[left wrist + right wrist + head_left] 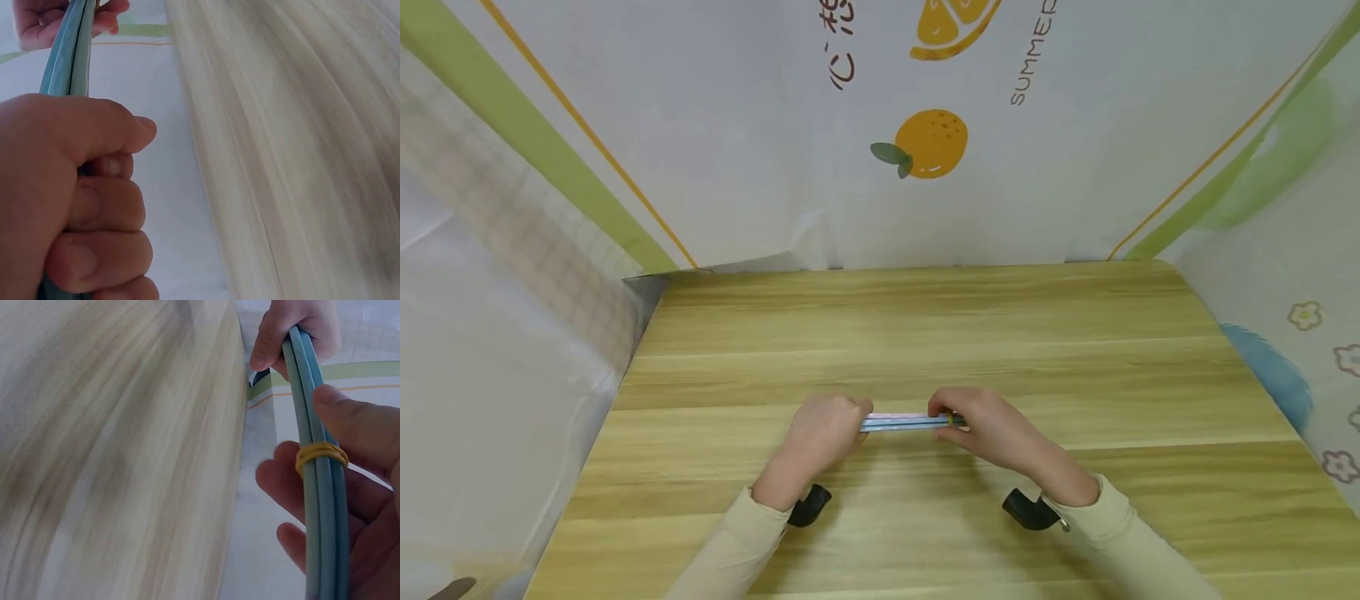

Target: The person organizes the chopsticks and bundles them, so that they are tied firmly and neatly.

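A bundle of pale blue chopsticks (901, 423) lies level between the two hands, above the table. My left hand (824, 429) grips one end in a fist; in the left wrist view the fingers (106, 203) wrap around the chopsticks and hide part of them. Near the other end, my right hand (992, 427) holds the bundle between thumb and fingers. A yellow rubber band (320, 453) circles the chopsticks there, and the right thumb (353, 422) lies against the bundle just beside the band. In the head view the right fingers partly cover the band.
Below the hands stretches a wood-grain table (880, 333). A white cloth printed with oranges (820, 183) hangs behind its far edge, and pale sheets hang along both sides. Black wrist mounts (1030, 510) stick out beneath the sleeves.
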Tool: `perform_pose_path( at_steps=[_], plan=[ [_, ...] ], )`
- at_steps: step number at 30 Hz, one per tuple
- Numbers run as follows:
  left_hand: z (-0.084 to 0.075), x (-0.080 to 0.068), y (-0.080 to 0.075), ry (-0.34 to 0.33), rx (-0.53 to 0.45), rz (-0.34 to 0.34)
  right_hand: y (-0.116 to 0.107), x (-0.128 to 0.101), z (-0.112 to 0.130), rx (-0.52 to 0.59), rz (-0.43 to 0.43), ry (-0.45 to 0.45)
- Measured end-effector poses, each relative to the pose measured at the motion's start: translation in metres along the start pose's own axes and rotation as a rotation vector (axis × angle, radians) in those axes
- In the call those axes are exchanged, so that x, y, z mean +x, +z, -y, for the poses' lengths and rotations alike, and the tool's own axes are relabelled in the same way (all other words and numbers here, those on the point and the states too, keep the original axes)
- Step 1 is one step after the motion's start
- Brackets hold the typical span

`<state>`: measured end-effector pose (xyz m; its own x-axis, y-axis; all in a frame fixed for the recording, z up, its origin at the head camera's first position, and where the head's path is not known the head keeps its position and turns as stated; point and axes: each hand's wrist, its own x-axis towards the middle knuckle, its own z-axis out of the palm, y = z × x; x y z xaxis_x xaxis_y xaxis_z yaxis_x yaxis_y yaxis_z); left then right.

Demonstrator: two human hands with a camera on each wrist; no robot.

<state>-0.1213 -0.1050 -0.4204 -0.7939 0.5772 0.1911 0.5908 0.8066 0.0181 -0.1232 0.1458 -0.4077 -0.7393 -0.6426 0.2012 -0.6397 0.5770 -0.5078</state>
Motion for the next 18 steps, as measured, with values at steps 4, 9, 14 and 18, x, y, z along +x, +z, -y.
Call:
perform_pose_path(
  at_steps=[4,9,14,18],
  plan=[
    [0.002,-0.001,0.0,-0.017,-0.003,0.01,-0.004,-0.004,-0.001,-0.027,-0.035,0.004],
    [0.004,-0.001,-0.002,-0.023,-0.002,0.014,-0.008,-0.012,-0.007,-0.025,-0.057,0.039],
    [0.004,-0.001,-0.004,-0.027,0.002,0.018,-0.009,-0.017,-0.01,-0.013,-0.061,0.072],
    [0.003,-0.001,-0.004,-0.022,0.003,0.017,-0.008,-0.017,-0.008,-0.039,-0.078,0.05]
  ],
)
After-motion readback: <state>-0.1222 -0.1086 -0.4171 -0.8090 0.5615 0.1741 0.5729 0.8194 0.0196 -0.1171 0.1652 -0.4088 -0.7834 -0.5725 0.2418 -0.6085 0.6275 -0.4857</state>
